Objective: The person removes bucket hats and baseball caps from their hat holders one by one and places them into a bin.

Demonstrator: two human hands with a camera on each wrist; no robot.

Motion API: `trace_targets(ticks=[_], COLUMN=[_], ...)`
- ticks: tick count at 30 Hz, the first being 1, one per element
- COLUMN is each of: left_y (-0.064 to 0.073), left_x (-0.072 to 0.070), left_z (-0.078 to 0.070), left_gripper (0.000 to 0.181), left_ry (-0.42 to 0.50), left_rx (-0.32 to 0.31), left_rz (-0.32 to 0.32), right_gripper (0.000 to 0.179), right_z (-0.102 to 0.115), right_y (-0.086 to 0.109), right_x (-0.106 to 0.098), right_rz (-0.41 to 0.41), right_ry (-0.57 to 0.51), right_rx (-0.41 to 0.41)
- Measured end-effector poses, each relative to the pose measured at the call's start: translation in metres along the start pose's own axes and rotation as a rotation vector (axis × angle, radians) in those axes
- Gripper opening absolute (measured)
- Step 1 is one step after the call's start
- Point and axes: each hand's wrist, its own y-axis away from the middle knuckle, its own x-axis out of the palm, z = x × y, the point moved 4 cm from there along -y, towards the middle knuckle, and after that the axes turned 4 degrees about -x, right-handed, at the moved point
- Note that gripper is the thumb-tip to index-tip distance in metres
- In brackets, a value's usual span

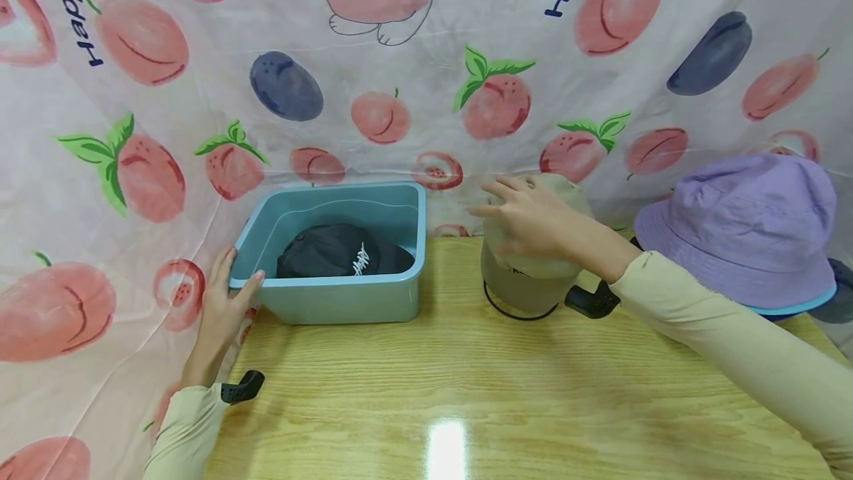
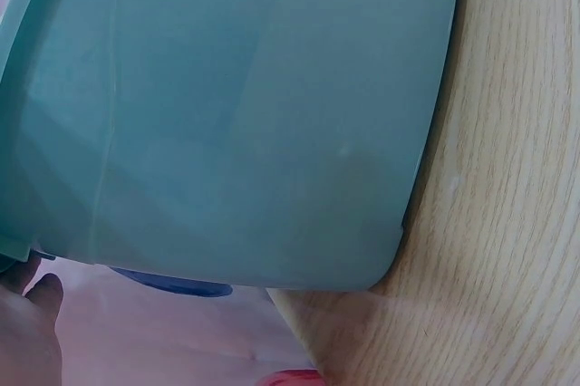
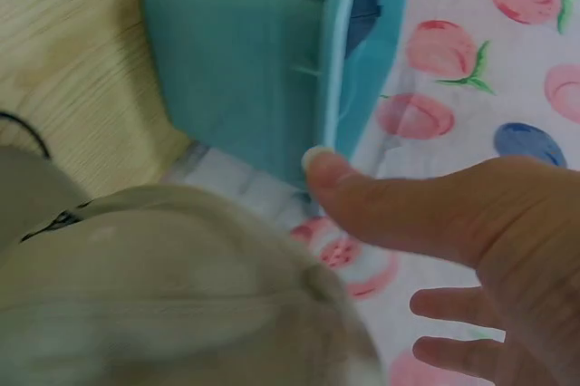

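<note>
A light blue-green plastic bin (image 1: 340, 302) stands at the table's back left. Inside it lies a black cap (image 1: 326, 252) with white lettering, its brim towards the right. My left hand (image 1: 223, 306) grips the bin's front left corner, thumb at the front rim and fingers along the left side. Over a beige cap (image 1: 513, 289) to the right of the bin, my right hand (image 1: 533, 217) hovers with fingers spread. That cap's brim faces me, with a thin dark line at its lower edge. In the right wrist view the thumb (image 3: 390, 209) is straight, beside the cap's crown.
A purple bucket hat (image 1: 740, 228) sits at the back right, over a light blue edge and other dark headwear. A cloth (image 1: 400, 58) printed with peaches hangs behind the table. Bare wood tabletop (image 1: 373, 384) lies in front of the bin and cap.
</note>
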Motion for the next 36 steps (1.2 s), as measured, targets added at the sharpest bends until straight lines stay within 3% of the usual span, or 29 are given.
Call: trace_targets(ticks=[10, 21, 27, 31, 36], left_y=[0.000, 0.001, 0.000, -0.001, 0.000], left_x=[0.002, 0.003, 0.003, 0.003, 0.002], left_z=[0.004, 0.004, 0.005, 0.005, 0.003], left_gripper=[0.072, 0.071, 0.071, 0.070, 0.069], left_ry=[-0.004, -0.017, -0.027, -0.031, -0.033], left_rx=[0.021, 0.028, 0.043, 0.056, 0.055], left_rz=[-0.012, -0.035, -0.050, -0.055, -0.057], right_gripper=[0.058, 0.025, 0.020, 0.024, 0.026], right_z=[-0.002, -0.001, -0.004, -0.006, -0.005], right_y=[0.016, 0.016, 0.012, 0.009, 0.008], right_x=[0.019, 0.022, 0.021, 0.020, 0.023], right_rz=[0.039, -0.066, -0.127, -0.106, -0.075], right_ry=[0.133, 0.325, 0.299, 0.259, 0.283], right_rx=[0.008, -0.063, -0.107, -0.113, -0.161])
